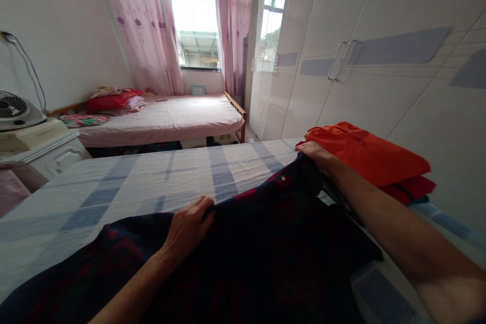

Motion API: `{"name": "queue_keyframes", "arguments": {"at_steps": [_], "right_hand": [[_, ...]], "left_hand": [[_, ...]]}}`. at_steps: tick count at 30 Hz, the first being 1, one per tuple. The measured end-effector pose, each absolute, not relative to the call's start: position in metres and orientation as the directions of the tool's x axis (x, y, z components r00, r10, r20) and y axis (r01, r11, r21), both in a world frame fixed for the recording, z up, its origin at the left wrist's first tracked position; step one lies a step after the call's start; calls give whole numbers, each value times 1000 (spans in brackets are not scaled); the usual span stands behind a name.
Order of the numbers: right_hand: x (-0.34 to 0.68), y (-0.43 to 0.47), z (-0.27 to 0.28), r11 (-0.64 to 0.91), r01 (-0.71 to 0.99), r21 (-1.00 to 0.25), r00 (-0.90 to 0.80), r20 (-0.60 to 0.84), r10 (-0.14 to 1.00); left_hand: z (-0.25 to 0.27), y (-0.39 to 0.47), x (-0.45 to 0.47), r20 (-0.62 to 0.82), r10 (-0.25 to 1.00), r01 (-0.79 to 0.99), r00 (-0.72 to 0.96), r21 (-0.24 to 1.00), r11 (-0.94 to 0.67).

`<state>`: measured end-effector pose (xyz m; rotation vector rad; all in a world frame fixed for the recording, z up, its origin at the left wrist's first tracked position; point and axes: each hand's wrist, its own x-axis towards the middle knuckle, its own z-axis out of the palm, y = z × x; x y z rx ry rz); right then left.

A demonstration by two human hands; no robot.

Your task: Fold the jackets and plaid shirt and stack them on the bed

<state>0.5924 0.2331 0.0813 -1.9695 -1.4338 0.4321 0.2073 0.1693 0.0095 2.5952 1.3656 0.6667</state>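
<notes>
While the left hand (pixel 193 220) pinches a dark garment (pixel 250 248), the right hand (pixel 312 152) pinches its far end beside stacked clothes (pixel 366 154).

Dark garment (pixel 243 248), drawn along its top edge

The garment in front of you is navy to black, with dim dark-red patches and a white button (pixel 283 178) near its far right corner. You hold its upper edge at two places; between them it runs fairly straight, slanting up to the right. To your left it lies loosely over the bed (pixel 190 167). Its near part runs out of view.
</notes>
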Motion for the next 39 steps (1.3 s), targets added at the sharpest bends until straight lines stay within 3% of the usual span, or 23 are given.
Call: {"name": "queue_keyframes", "arguments": {"at_steps": [6, 13, 17, 24, 30, 36, 39], "right_hand": [[601, 224, 80, -281, 621, -732, 400, -12, 916], [605, 233, 92, -214, 692, -690, 364, 77, 928], [591, 237, 66, -219, 799, -559, 333, 109, 936], [592, 212, 24, -103, 961, -256, 123, 62, 990], [595, 191, 30, -158, 986, -57, 161, 46, 986], [574, 164, 61, -406, 900, 157, 323, 386, 864], [571, 168, 55, -219, 945, 241, 130, 337, 933]], "left_hand": [[6, 170, 206, 301, 862, 773, 408, 388, -501], [12, 178, 213, 165, 947, 836, 274, 446, -319], [5, 186, 213, 151, 958, 871, 245, 400, -286], [4, 184, 212, 166, 957, 874, 236, 395, -284], [5, 186, 213, 126, 969, 881, 213, 404, -246], [0, 194, 213, 155, 983, 890, 97, 428, -155], [0, 192, 214, 230, 967, 892, 107, 408, -196]]}}
